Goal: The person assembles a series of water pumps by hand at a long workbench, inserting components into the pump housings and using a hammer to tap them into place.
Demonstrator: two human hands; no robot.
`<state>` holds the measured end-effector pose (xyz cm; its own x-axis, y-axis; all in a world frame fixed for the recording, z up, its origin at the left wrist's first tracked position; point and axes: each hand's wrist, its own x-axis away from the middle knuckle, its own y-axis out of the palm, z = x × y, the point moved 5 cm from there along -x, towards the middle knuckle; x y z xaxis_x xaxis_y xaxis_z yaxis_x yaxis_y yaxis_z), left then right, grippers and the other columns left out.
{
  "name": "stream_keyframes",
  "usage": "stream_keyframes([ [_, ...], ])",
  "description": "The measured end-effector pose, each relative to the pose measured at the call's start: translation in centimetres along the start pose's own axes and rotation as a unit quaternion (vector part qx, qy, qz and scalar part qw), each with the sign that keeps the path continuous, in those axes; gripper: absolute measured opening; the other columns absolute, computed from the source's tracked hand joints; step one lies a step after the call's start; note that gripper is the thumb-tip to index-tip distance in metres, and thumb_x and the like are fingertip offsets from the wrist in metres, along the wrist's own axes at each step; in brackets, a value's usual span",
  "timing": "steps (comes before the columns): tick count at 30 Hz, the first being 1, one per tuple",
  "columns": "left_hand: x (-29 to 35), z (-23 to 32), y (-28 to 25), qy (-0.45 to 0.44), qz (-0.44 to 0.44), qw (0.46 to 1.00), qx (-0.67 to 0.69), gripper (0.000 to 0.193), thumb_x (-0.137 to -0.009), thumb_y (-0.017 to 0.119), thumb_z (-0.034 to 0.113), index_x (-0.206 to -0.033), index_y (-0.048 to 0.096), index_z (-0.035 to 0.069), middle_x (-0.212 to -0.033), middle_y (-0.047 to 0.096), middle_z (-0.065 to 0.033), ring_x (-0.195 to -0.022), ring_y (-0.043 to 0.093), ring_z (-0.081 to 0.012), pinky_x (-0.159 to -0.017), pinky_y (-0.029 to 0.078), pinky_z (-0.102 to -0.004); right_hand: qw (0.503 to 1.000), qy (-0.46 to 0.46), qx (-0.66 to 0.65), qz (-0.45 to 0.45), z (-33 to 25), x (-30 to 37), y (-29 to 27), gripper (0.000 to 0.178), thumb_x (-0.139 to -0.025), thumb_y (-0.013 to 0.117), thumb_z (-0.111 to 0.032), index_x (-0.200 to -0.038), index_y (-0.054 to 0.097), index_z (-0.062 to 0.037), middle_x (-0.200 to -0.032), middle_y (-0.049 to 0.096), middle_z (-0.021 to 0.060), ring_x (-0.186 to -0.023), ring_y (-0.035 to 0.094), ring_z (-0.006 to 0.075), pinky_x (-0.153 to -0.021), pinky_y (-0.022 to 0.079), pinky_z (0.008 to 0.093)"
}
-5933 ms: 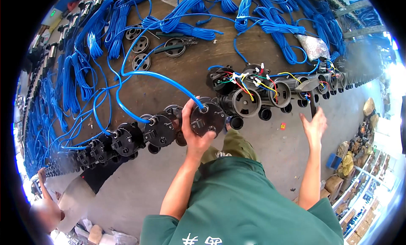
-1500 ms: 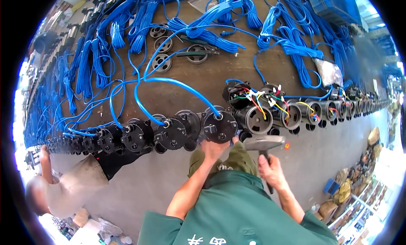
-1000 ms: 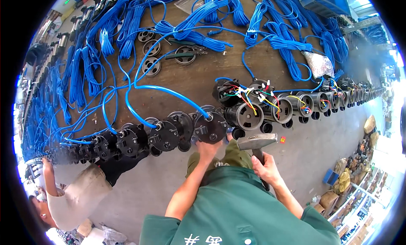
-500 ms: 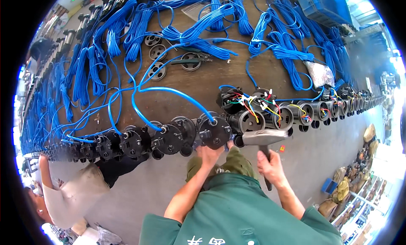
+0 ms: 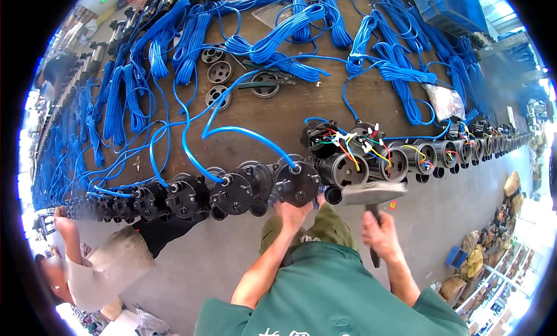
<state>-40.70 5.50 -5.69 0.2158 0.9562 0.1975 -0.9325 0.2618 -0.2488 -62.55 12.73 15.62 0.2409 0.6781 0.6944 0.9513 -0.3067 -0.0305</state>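
My right hand (image 5: 380, 234) is closed round the dark handle of a hammer (image 5: 374, 193). The hammer's grey metal head is slightly blurred and hangs over the table's near edge, to the right of a capped black cylindrical housing (image 5: 297, 184). A blue cable (image 5: 249, 133) enters the round cap through a metal fitting. Under this housing my left hand (image 5: 292, 215) is closed against its lower side, fingers partly hidden behind it. Just right of it, an uncapped housing (image 5: 344, 170) has red, yellow, green and white wires over its opening.
More black housings (image 5: 232, 195) line the table's near edge both ways. Coiled blue cable bundles (image 5: 290, 43), grey ring parts (image 5: 219, 73), pliers (image 5: 261, 84) and a plastic bag (image 5: 445, 103) lie on the table (image 5: 278, 110). A co-worker (image 5: 110, 260) is at far left.
The hammer and my right hand have moved slightly right and back toward me. The blue cable's bend left of the capped housing has become sharper. My left hand stays under that housing.
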Motion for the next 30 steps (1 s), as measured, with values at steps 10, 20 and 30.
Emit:
stream_keyframes([
  [10,1.8,-0.7,-1.2,-0.059,-0.046,0.987,0.141,0.051,-0.081,0.087,0.007,-0.125,0.061,0.004,-0.083,0.063,0.0004,-0.056,0.054,-0.0079,-0.047,0.046,-0.0278,0.997,-0.072,-0.006,0.002,-1.3,0.3,-0.9,0.042,-0.106,0.064,-0.041,-0.088,0.05,-0.006,-0.062,0.045,-0.0033,-0.048,0.041,0.0054,-0.044,0.035,0.0246],
  [20,-0.2,-5.2,0.4,-0.077,-0.051,0.993,0.067,0.074,-0.076,0.085,-0.003,-0.144,0.055,0.004,-0.135,0.06,-0.0053,-0.121,0.055,-0.0201,-0.106,0.047,-0.0376,0.998,-0.024,0.057,0.022,0.4,-0.8,-0.9,0.036,-0.098,0.078,-0.031,-0.084,0.057,-0.0064,-0.062,0.052,-0.0056,-0.052,0.047,0.0049,-0.047,0.037,0.0255],
  [30,-0.3,-2.9,0.3,-0.202,-0.014,0.965,0.167,0.037,-0.081,0.087,0.006,-0.11,0.064,0.006,-0.069,0.056,0.0038,-0.046,0.046,-0.0086,-0.04,0.036,-0.0272,0.987,-0.065,0.093,0.117,-0.4,1.2,-3.5,0.033,-0.1,0.076,-0.028,-0.086,0.056,-0.0063,-0.061,0.051,-0.0054,-0.049,0.044,0.005,-0.045,0.036,0.0248],
])
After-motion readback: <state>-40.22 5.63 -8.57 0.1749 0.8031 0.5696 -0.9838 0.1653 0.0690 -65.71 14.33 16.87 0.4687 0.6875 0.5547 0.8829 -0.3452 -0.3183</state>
